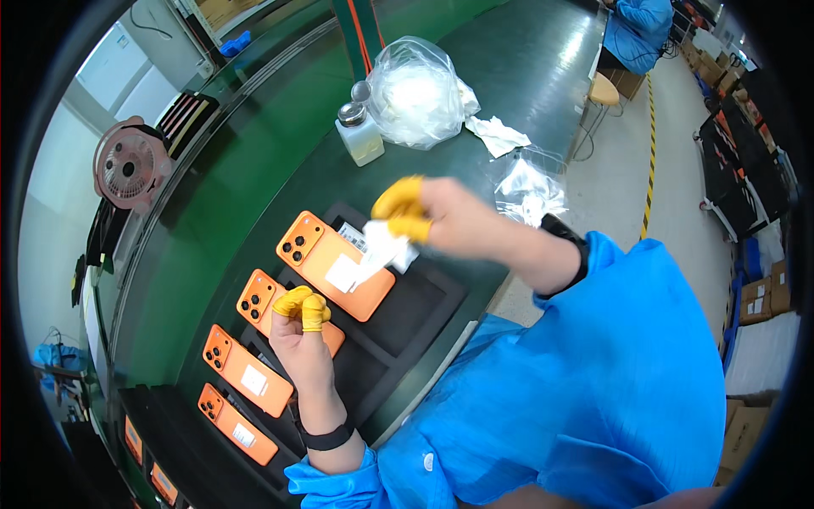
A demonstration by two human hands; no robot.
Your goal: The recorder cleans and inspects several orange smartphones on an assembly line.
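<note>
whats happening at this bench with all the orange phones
A person in a blue coat works over a row of orange phones lying face down on black foam trays on a green bench. The right hand, with yellow finger cots, holds a white wipe over the nearest phone. The left hand is curled above the next phone, holding nothing visible. A small dispenser bottle and a bag of wipes stand behind.

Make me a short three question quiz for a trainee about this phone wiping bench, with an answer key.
1. True or false: the right hand pinches a white wipe.
2. What colour are the phones' backs? A grey, B orange, C black.
3. The left hand rests nearest which thing?

Key
1. True.
2. B; see the nearest orange phone.
3. The second orange phone on the black tray.
</note>
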